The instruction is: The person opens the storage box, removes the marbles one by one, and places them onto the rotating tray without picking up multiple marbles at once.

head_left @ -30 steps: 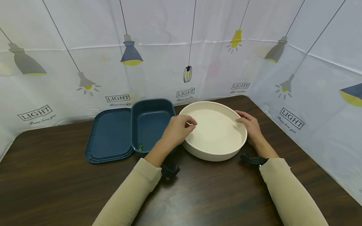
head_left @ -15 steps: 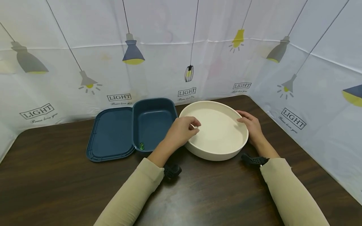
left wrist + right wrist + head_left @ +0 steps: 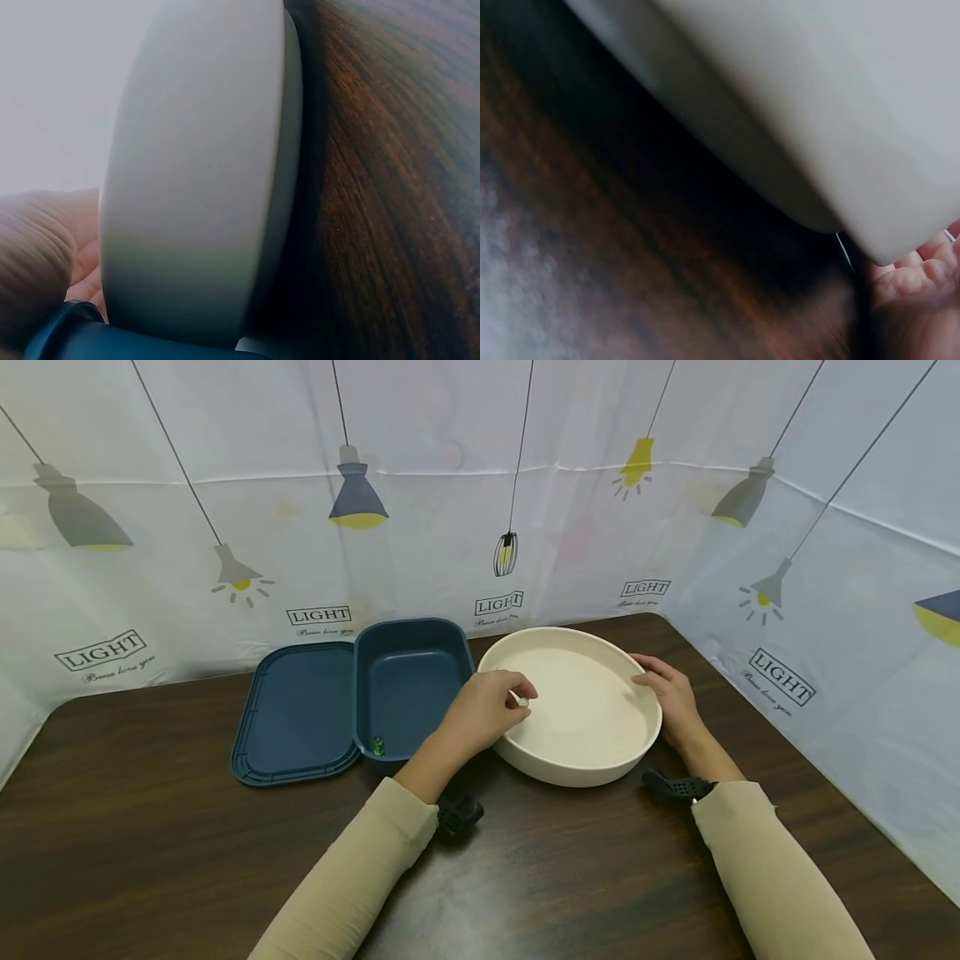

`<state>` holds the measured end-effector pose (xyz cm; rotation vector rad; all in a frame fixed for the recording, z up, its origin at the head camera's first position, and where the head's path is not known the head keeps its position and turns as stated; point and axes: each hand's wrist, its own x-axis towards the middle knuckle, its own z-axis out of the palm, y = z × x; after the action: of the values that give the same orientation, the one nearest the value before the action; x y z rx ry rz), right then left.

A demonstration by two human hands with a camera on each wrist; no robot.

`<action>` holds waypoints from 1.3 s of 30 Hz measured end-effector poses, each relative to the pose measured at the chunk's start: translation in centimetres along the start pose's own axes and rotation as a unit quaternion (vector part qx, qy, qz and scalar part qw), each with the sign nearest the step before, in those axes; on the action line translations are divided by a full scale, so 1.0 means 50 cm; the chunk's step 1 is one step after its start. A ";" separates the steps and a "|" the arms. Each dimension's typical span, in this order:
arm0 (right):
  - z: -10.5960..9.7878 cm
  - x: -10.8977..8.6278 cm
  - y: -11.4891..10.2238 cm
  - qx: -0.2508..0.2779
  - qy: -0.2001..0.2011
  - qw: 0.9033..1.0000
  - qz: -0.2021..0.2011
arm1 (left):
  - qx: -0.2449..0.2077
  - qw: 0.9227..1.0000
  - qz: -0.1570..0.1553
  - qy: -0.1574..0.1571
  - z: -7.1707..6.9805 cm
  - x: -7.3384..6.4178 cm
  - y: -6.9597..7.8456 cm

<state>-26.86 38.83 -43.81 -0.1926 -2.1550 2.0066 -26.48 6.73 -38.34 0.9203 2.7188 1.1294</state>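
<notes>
A round cream bowl [image 3: 573, 693] with a tall side wall stands on the right part of the table. My left hand [image 3: 483, 706] reaches over its left rim, thumb and forefinger brought together around a small whitish thing [image 3: 523, 702] too small to identify. At the opposite side my right hand [image 3: 667, 697] holds the bowl's rim, thumb on the inside and fingers outside. In the left wrist view the bowl wall [image 3: 195, 165] hides most of the left hand. Curled right fingers [image 3: 907, 279] show under the bowl in the right wrist view.
Left of the bowl is a dark blue rectangular box [image 3: 412, 681] with a small green object [image 3: 378, 745] in its near corner. Its flat blue lid [image 3: 300, 714] lies beside it on the dark wooden table [image 3: 150, 835]. A lamp-patterned curtain [image 3: 435, 527] stands behind.
My left hand has shifted slightly right over the bowl, and a whitish bit now shows between its fingertips. My right hand stays on the rim. The whole view has drifted a little.
</notes>
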 end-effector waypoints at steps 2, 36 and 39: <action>0.000 -0.002 -0.001 0.002 -0.002 1.000 0.000 | 0.001 1.000 0.000 -0.001 0.001 0.000 0.000; 0.003 0.000 -0.001 0.002 -0.014 1.000 -0.015 | -0.053 0.998 -0.041 0.019 -0.106 -0.031 -0.003; -0.001 -0.001 0.002 0.006 -0.009 1.000 -0.015 | -0.028 0.996 -0.067 -0.050 -0.137 -0.040 -0.013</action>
<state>-26.82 38.85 -43.90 -0.1391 -2.1431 2.0128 -26.99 0.99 -34.11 0.7541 2.6115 1.0966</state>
